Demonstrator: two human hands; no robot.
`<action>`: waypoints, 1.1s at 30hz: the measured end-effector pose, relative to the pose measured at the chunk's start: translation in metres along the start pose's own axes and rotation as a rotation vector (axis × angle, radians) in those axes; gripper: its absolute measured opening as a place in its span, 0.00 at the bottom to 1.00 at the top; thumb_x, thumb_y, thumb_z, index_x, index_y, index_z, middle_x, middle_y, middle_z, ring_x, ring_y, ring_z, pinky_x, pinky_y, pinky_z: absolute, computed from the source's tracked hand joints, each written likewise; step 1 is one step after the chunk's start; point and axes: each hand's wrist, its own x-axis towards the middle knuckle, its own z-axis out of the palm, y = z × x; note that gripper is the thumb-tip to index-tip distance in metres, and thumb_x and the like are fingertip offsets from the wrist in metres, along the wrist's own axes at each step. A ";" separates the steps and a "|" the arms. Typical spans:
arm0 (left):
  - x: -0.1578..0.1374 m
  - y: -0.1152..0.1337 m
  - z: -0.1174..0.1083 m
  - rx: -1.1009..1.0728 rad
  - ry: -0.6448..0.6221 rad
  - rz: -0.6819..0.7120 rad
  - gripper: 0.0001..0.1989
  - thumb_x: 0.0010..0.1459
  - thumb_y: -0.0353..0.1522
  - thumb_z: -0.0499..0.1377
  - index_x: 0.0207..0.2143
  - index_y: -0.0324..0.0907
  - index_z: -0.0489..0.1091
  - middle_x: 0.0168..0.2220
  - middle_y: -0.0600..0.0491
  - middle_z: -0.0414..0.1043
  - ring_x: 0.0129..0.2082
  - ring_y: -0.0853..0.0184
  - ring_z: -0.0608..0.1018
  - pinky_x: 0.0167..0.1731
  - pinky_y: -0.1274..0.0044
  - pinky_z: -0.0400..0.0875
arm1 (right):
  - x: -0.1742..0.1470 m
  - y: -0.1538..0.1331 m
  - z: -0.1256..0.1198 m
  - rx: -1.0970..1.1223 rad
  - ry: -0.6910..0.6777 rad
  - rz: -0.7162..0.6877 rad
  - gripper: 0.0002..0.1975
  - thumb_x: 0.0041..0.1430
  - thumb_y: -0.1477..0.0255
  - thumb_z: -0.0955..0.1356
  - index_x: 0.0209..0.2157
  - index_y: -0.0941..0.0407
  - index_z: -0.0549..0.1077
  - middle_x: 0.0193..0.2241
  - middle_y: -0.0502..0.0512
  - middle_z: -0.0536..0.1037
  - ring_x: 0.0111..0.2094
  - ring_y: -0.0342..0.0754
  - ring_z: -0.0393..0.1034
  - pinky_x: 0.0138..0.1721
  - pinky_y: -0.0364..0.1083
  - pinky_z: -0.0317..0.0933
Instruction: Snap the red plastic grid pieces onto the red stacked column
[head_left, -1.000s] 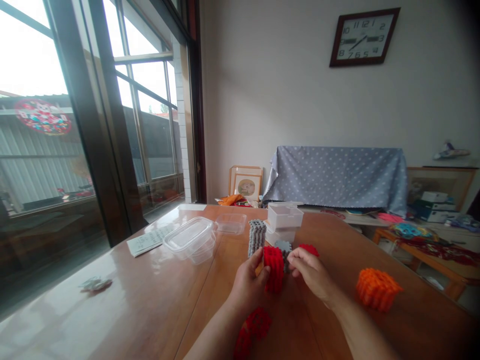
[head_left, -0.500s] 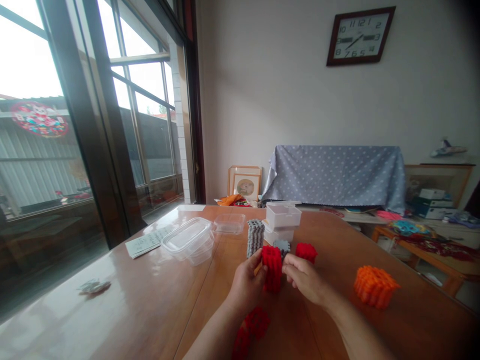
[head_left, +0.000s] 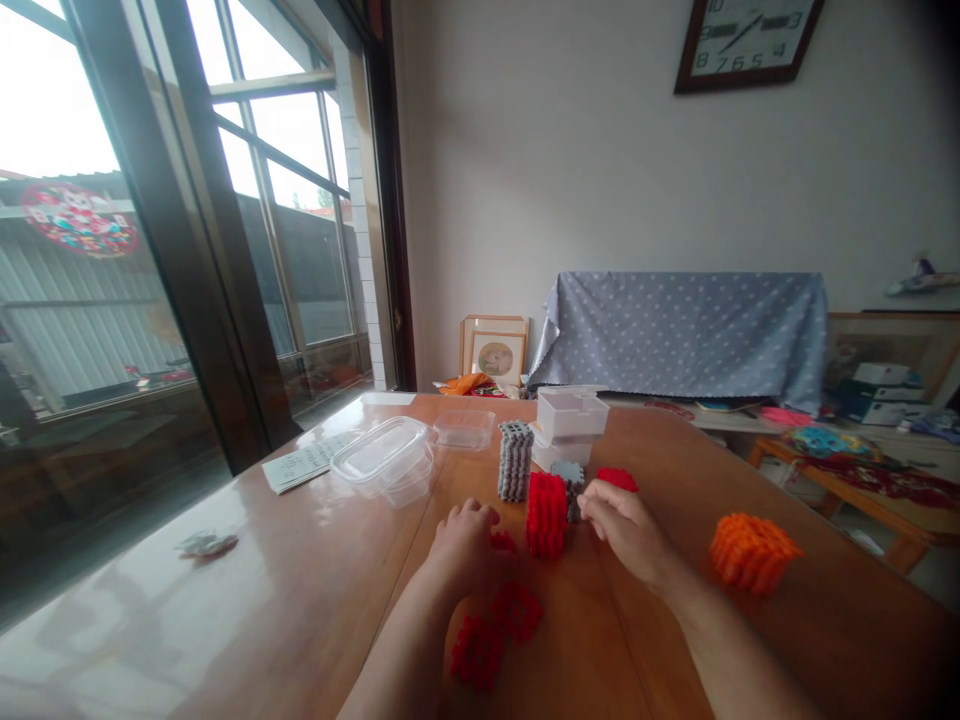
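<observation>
Your left hand [head_left: 463, 535] rests curled over a small red piece [head_left: 502, 541], grip unclear; your right hand [head_left: 626, 525], empty and loosely open, sits beside the red stack [head_left: 546, 515] standing mid-table [head_left: 300, 600]. Loose red pieces [head_left: 495, 630] near your edge remain unstacked.

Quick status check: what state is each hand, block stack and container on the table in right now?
Left hand: curled, resting on a small red piece.
Right hand: beside the upright red block stack; contact unclear.
Grey block stack: upright, untouched.
Orange block cluster: lying apart.
Clear plastic container: lid on.
White plastic boxes: stacked.
</observation>
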 end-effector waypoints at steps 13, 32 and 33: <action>-0.005 0.007 -0.003 0.115 -0.032 0.005 0.15 0.49 0.36 0.65 0.39 0.43 0.70 0.47 0.41 0.73 0.47 0.49 0.75 0.43 0.66 0.67 | 0.004 0.011 0.001 0.006 0.053 0.023 0.20 0.67 0.53 0.62 0.29 0.53 0.70 0.19 0.44 0.63 0.23 0.45 0.58 0.27 0.44 0.54; -0.006 0.007 -0.034 -1.248 0.089 -0.103 0.09 0.50 0.35 0.65 0.31 0.41 0.70 0.23 0.57 0.71 0.22 0.73 0.69 0.25 0.79 0.57 | -0.011 -0.016 0.017 -0.005 0.142 -0.084 0.21 0.69 0.52 0.63 0.31 0.53 0.71 0.22 0.46 0.65 0.25 0.45 0.59 0.28 0.44 0.56; -0.007 0.010 -0.034 -1.312 0.076 -0.102 0.11 0.49 0.35 0.67 0.31 0.41 0.69 0.23 0.56 0.72 0.23 0.73 0.70 0.26 0.80 0.58 | -0.013 -0.017 0.020 -0.008 0.125 -0.093 0.20 0.69 0.53 0.63 0.32 0.53 0.71 0.22 0.46 0.65 0.25 0.45 0.59 0.28 0.44 0.56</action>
